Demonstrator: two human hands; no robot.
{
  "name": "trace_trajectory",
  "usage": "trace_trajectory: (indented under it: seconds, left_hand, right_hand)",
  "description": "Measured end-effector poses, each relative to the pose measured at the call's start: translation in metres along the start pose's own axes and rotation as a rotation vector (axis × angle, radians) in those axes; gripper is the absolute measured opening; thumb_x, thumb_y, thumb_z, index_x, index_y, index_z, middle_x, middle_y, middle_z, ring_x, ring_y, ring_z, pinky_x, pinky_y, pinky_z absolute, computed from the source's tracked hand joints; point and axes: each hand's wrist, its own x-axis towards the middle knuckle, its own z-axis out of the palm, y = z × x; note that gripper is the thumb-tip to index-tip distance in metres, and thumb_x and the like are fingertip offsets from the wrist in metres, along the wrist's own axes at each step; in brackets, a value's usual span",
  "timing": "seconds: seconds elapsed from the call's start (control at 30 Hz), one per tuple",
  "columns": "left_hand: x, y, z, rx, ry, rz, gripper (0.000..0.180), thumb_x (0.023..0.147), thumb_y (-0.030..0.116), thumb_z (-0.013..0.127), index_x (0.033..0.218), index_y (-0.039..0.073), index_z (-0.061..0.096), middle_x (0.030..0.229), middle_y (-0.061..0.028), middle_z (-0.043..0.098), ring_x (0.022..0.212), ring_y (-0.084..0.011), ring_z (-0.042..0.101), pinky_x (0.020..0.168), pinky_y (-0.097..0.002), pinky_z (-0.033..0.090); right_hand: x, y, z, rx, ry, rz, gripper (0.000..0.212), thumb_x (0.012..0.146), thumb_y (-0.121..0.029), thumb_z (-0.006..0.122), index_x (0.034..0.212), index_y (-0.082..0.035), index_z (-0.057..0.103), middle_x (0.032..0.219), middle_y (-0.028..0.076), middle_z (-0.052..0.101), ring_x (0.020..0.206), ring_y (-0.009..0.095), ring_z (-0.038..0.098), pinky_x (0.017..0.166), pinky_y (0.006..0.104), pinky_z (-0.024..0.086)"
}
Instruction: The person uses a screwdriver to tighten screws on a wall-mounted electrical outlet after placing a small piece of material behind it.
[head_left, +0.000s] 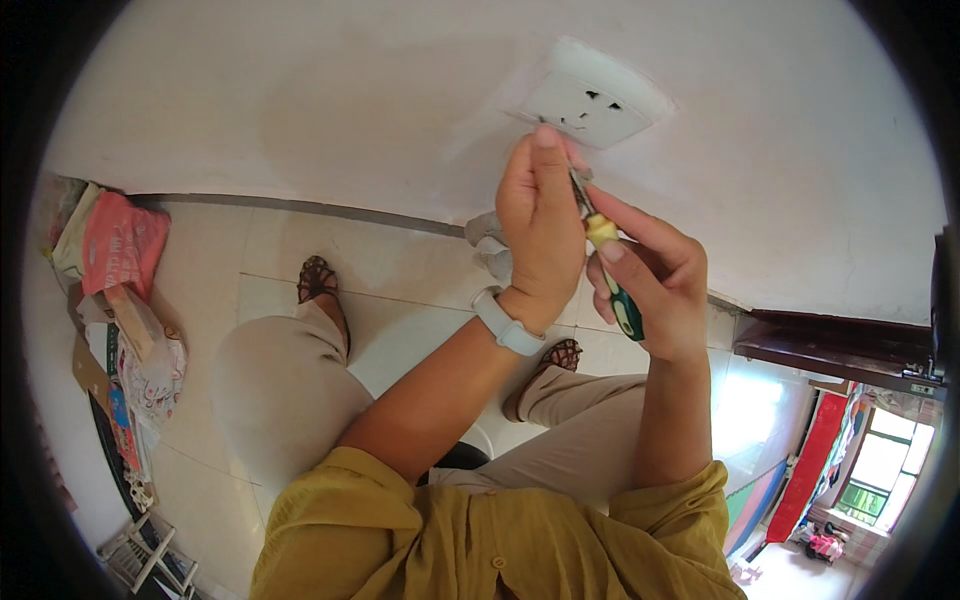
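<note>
A white wall socket [597, 106] sits on the wall in front of me, with dark slots in its face. My right hand [662, 283] is closed round a screwdriver [601, 231] with a yellow and green handle, its metal shaft slanting up toward the socket's lower edge. My left hand [540, 215], with a pale watch on the wrist, is just below the socket. Its fingers are pressed together beside the shaft, by the socket's lower left edge. The screwdriver's tip is hidden by the fingers, and what the left fingers pinch cannot be made out.
Grey cloth-like items [492, 252] lie on the tiled floor by the wall. A red plastic bag [125, 240] and other bags stand at the left, with a metal rack [150, 553] below them. A dark wooden piece [840, 347] juts in at the right. My sandalled feet are below.
</note>
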Motion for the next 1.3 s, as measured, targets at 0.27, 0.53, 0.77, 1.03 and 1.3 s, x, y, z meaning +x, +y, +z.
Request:
trace_trajectory:
  seconds: [0.27,0.53,0.77,1.03,1.3]
  left_hand:
    - [0.006,0.004,-0.004,-0.038,0.038,0.034,0.038,0.101,0.034,0.039,0.075,0.008,0.048,0.064,0.0054,0.041,0.059,-0.0036,0.034,0.053,-0.0206,0.029]
    - [0.005,0.005,-0.003,0.007,0.036,0.043,0.037,0.101,0.034,0.040,0.075,0.008,0.048,0.066,0.0049,0.041,0.059,-0.0032,0.036,0.053,-0.0204,0.032]
    - [0.003,0.003,-0.003,-0.008,-0.109,-0.072,0.037,0.101,0.034,0.040,0.076,0.007,0.048,0.067,0.0042,0.042,0.060,-0.0034,0.036,0.054,-0.0204,0.032]
    - [0.005,0.003,-0.003,0.047,-0.047,-0.012,0.038,0.101,0.032,0.041,0.073,0.007,0.049,0.061,0.0058,0.039,0.058,-0.0042,0.034,0.053,-0.0213,0.031]
    - [0.000,-0.005,-0.007,0.072,-0.064,-0.011,0.037,0.100,0.036,0.042,0.077,0.008,0.050,0.063,0.0069,0.040,0.056,-0.0018,0.034,0.050,-0.0197,0.029]
  right_hand:
    - [0.005,0.006,0.003,-0.029,-0.023,-0.032,0.036,0.086,0.007,0.054,0.122,0.003,0.057,0.092,0.008,0.058,0.061,0.009,0.052,0.045,0.0217,0.043]
    - [0.005,0.009,0.003,-0.025,-0.034,-0.080,0.036,0.086,0.005,0.056,0.122,0.003,0.057,0.093,0.008,0.060,0.061,0.009,0.053,0.044,0.0218,0.043]
    - [-0.006,0.004,-0.001,0.046,0.067,-0.037,0.035,0.086,0.006,0.055,0.121,0.005,0.056,0.090,0.008,0.058,0.059,0.009,0.052,0.046,0.0220,0.043]
    - [-0.002,0.001,0.003,-0.010,0.002,-0.055,0.035,0.087,0.004,0.055,0.122,0.004,0.056,0.088,0.007,0.058,0.059,0.009,0.052,0.046,0.0217,0.042]
    - [-0.006,0.014,-0.004,0.057,0.029,-0.040,0.035,0.089,0.001,0.055,0.124,0.003,0.055,0.098,0.010,0.062,0.062,0.010,0.054,0.047,0.0219,0.044]
